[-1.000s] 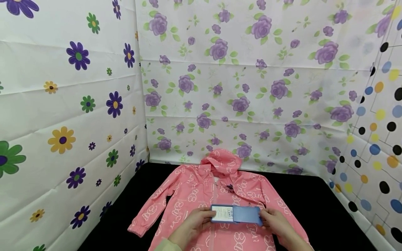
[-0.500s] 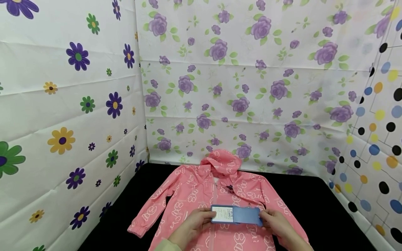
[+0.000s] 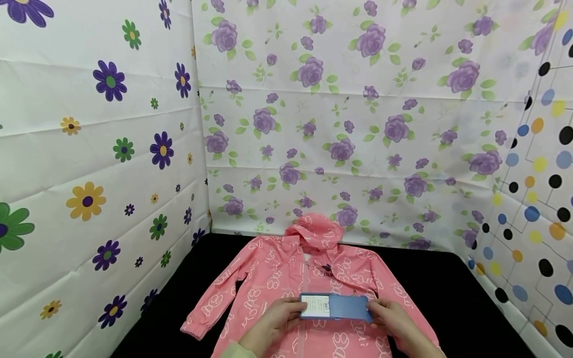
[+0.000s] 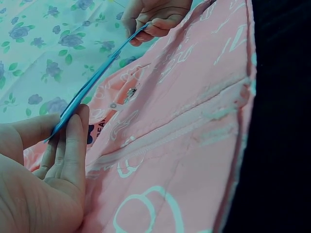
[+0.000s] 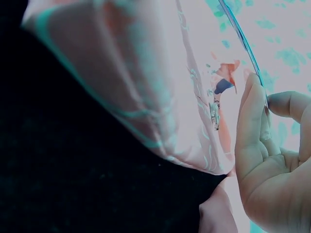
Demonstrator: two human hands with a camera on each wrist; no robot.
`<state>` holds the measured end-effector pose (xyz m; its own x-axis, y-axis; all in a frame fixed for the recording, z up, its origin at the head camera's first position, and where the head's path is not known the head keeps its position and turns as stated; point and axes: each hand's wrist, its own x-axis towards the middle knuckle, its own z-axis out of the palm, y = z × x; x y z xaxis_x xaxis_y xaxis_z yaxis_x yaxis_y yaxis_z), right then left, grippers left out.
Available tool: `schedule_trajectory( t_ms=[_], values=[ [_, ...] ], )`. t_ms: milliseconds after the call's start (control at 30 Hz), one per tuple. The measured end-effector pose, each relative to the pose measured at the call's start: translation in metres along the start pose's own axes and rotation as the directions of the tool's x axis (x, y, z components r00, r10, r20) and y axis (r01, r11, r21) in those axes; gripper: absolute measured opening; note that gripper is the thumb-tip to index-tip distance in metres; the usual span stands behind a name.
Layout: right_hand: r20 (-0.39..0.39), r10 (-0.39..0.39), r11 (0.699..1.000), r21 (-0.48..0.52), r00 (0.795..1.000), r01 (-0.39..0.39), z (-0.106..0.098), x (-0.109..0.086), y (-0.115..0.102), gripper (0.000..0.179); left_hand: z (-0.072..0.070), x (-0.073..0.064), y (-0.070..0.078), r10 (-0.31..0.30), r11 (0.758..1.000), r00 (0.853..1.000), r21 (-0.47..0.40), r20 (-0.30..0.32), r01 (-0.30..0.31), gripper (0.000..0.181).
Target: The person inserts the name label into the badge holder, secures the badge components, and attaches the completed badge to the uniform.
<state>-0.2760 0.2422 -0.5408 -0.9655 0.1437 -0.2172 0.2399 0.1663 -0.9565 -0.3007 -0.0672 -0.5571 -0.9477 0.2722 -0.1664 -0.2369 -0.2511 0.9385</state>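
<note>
A flat blue card holder [image 3: 349, 307], showing a white printed card [image 3: 315, 306] in its left part, is held level above a pink hooded jacket [image 3: 273, 278]. My left hand [image 3: 278, 318] pinches its left end between thumb and fingers; the thumb lies over the front. At the other end, my right hand [image 3: 391, 318] pinches the blue edge. Seen edge-on in the left wrist view, the card holder [image 4: 90, 85] is a thin strip stretched between both hands. A small metal clip [image 5: 215, 115] sits on the jacket in the right wrist view.
The jacket lies spread on a black-covered table [image 3: 452, 288], hood toward the back, with white line drawings printed on it. A rose-patterned cloth [image 3: 340, 119] hangs behind. Flowered cloth [image 3: 89, 164] stands on the left, dotted cloth [image 3: 537, 233] on the right.
Both hands keep their pinch on the card holder. It has barely moved, and the lettering on the card looks fainter than before.
</note>
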Motion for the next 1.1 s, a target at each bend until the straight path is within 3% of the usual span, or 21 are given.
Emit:
schedule_trajectory(
  t_ms=[367,567,767,1100],
  values=[
    [0.09,-0.014,1.0,-0.014,0.996,0.015,0.001,0.004,0.003,0.042,0.003,0.002,-0.004,0.006,1.0,1.0,0.001,0.006,-0.006,0.034],
    [0.187,-0.042,0.999,0.016,0.982,0.039,0.0,0.003,0.005,0.044,0.007,0.0,-0.005,0.006,1.0,1.0,0.004,0.023,-0.006,0.029],
    [0.227,-0.053,0.998,0.035,0.973,0.046,0.003,0.002,0.005,0.044,0.009,-0.003,-0.005,0.016,1.0,0.999,-0.005,0.045,-0.016,0.027],
    [0.305,-0.027,0.994,0.105,0.952,-0.005,0.007,0.0,0.005,0.055,0.011,-0.004,-0.004,0.015,1.0,0.998,-0.013,0.059,-0.015,0.027]
  ],
)
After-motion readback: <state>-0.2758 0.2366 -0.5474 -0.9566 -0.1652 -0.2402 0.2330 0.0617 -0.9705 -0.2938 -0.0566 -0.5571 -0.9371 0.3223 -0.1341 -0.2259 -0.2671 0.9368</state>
